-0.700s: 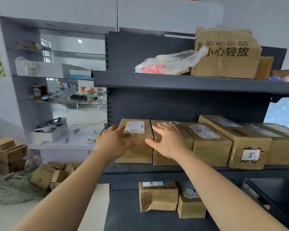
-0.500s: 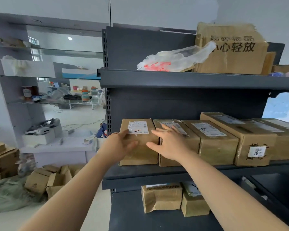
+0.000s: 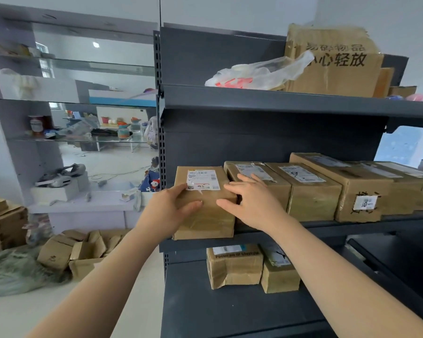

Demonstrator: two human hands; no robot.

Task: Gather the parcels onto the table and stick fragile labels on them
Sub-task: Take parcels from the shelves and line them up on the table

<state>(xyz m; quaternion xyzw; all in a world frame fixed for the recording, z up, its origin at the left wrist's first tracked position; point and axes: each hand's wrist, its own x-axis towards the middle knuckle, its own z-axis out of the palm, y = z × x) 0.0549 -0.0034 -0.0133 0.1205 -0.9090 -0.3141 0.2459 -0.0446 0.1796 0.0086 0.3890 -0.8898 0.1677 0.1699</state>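
Observation:
A row of brown cardboard parcels stands on the middle shelf (image 3: 352,228) of a dark metal rack. The leftmost parcel (image 3: 205,223), with a white shipping label on top, sticks out over the shelf's front edge. My left hand (image 3: 166,208) grips its left side. My right hand (image 3: 252,203) clasps its right side, thumb on top, fingers reaching into the gap beside the second parcel (image 3: 276,189). More parcels (image 3: 313,201) (image 3: 359,189) stay in line to the right. No fragile labels are in sight.
Two smaller parcels (image 3: 235,267) (image 3: 279,276) sit on the shelf below. The top shelf carries a large printed carton (image 3: 332,67) and a plastic bag (image 3: 261,74). Left of the rack are a white counter (image 3: 83,206) and opened boxes (image 3: 71,252) on the floor.
Both hands closed around the leftmost parcel and drew it forward, so it now overhangs the shelf edge. The other parcels stayed in place.

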